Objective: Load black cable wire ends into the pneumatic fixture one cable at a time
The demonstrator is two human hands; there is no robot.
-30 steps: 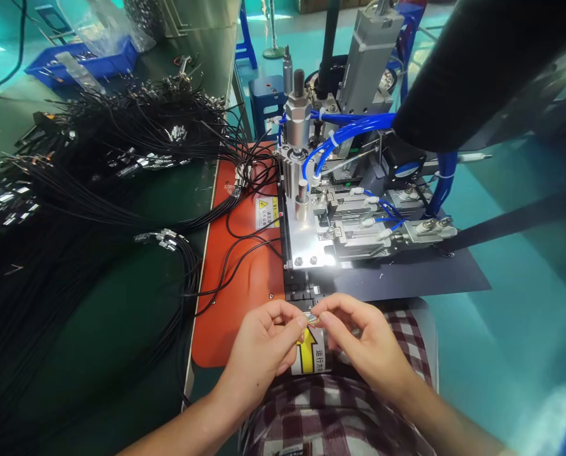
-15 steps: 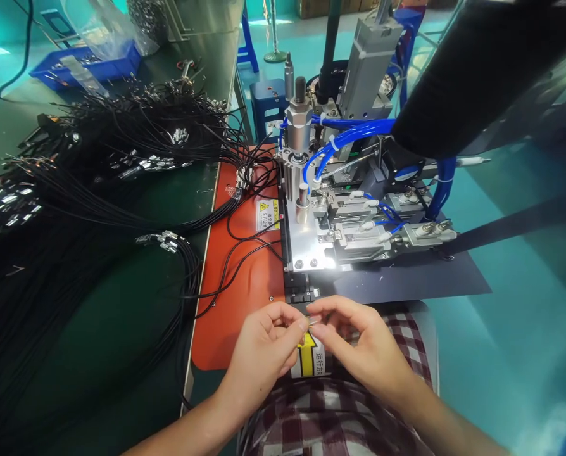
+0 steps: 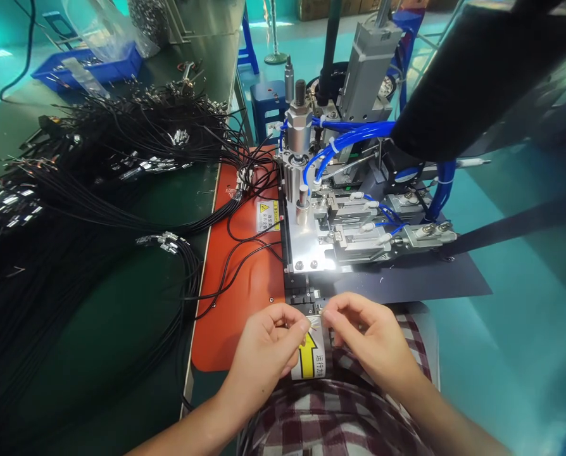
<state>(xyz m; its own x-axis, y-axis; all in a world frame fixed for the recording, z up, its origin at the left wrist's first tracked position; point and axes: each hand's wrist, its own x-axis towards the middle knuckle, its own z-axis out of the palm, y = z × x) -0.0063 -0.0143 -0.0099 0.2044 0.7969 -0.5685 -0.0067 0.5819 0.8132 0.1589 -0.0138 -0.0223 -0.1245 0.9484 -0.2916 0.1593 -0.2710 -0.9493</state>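
My left hand (image 3: 270, 342) is closed in a pinch, thumb against forefinger, on a small wire end (image 3: 313, 327) whose thin bare strands fan out past the fingertips. The rest of that wire is hidden in the hand. To its right, my right hand (image 3: 366, 328) is also closed, thumb and forefinger pressed together; whatever lies between them is too small to make out. A small gap separates the two sets of fingertips. Both hands are over a label with a yellow arrow (image 3: 308, 362), just in front of the metal machine (image 3: 306, 244).
Black cables (image 3: 188, 266) with shiny metal ends lie heaped on the dark green table (image 3: 107, 342) at left. Some run across the orange board (image 3: 240, 329). Blue air hoses (image 3: 359, 132) and a thick black tube (image 3: 473, 76) rise over the machine. A blue bin (image 3: 121, 68) stands behind.
My right hand has drawn away to the right from the left fingertips, opening a gap between them. My left hand has stayed nearly still, and the fanned strands now show.
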